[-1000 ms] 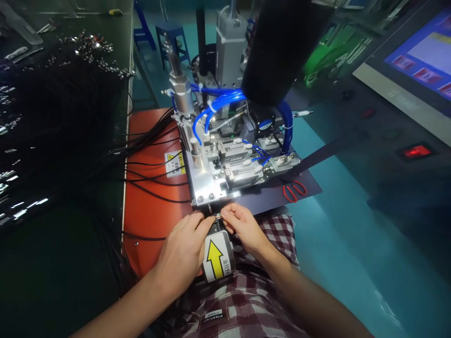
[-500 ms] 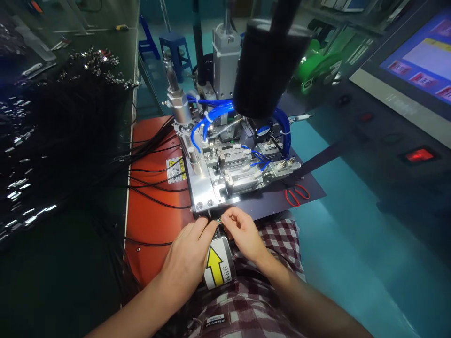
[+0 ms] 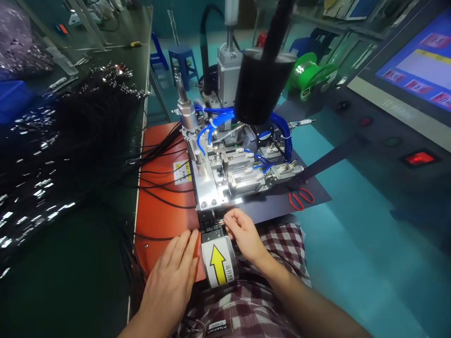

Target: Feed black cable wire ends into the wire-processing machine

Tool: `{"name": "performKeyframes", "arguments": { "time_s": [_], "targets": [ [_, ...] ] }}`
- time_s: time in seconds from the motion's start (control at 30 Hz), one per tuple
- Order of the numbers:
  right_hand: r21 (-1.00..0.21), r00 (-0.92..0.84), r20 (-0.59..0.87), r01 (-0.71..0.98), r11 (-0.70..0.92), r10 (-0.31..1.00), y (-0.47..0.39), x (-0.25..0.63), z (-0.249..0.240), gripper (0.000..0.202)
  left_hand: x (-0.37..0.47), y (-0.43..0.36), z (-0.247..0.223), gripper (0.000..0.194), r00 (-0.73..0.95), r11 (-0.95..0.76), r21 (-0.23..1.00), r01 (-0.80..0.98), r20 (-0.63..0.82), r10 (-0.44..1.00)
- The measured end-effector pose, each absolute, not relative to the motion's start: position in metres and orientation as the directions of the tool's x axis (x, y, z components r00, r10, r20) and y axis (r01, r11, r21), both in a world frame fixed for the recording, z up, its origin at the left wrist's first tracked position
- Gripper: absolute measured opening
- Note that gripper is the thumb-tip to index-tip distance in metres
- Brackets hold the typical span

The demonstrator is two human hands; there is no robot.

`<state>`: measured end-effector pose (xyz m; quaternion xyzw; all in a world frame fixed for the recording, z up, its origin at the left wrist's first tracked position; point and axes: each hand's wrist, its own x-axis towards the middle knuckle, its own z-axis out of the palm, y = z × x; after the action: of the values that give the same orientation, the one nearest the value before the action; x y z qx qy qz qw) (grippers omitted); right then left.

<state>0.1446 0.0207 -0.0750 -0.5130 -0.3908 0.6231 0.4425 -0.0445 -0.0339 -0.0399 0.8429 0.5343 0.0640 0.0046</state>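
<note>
My right hand [image 3: 243, 231] is closed in a pinch on the end of a black cable [image 3: 155, 238], where small thin wires show at the fingertips. That end lies over a black slotted fixture [image 3: 210, 224] at the front of the machine. My left hand [image 3: 174, 267] rests flat on the orange plate [image 3: 164, 213], its fingers stretched out, the tips beside the fixture and touching the cable. Just below the fixture is a white label with a yellow arrow [image 3: 219, 263]. Several other black cables run across the plate into the metal machine [image 3: 243, 173].
Red-handled scissors [image 3: 296, 201] lie on the dark plate at right. A large pile of black cables [image 3: 91, 112] covers the left bench. A black cylinder [image 3: 262, 87] hangs over the machine. The control panel [image 3: 419, 89] stands at right, a green spool [image 3: 306, 77] behind.
My left hand has moved left and down, away from my right fingertips, and its fingers have straightened onto the plate. My right hand keeps its pinch. The view has shifted slightly.
</note>
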Motion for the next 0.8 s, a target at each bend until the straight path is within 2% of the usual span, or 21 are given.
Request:
{"name": "performKeyframes", "arguments": {
  "time_s": [0.13,0.37,0.47,0.53,0.6,0.67,0.73,0.8],
  "targets": [
    [-0.943,-0.091,-0.299,-0.127,-0.308,0.95,0.021,0.15,-0.079,0.03,-0.04,-0.037,-0.044,0.045,0.407,-0.407,-0.025,0.913,0.134,0.904],
    [-0.948,0.013,-0.298,-0.117,-0.295,0.954,0.016,0.166,-0.083,0.031,-0.039,-0.034,-0.043,0.042,0.384,-0.387,0.007,0.922,0.108,0.917],
    [-0.945,0.063,-0.314,-0.117,-0.305,0.947,0.013,0.169,-0.08,0.029,-0.043,-0.011,-0.032,0.04,0.345,-0.35,0.096,0.932,0.059,0.937],
    [-0.944,0.081,-0.322,-0.106,-0.313,0.943,0.01,0.172,-0.076,0.028,-0.052,0.005,-0.017,0.04,0.371,-0.362,0.236,0.901,0.009,0.929],
    [-0.945,0.104,-0.32,-0.097,-0.311,0.942,0.006,0.177,-0.073,0.026,-0.064,0.011,0.002,0.035,0.458,-0.401,0.439,0.804,-0.028,0.888],
    [-0.942,0.117,-0.334,-0.077,-0.326,0.935,0.003,0.183,-0.071,0.026,-0.075,0.005,0.019,0.021,0.698,-0.514,0.557,0.652,-0.177,0.694],
    [-0.933,0.112,-0.358,-0.081,-0.35,0.927,0.0,0.188,-0.069,0.026,-0.083,-0.008,0.031,0.013,0.794,-0.618,0.514,0.595,-0.258,0.551],
    [-0.928,0.104,-0.37,-0.095,-0.361,0.923,-0.002,0.19,-0.067,0.025,-0.086,-0.018,0.038,0.021,0.784,-0.644,0.449,0.619,-0.297,0.546]
  ]
}}
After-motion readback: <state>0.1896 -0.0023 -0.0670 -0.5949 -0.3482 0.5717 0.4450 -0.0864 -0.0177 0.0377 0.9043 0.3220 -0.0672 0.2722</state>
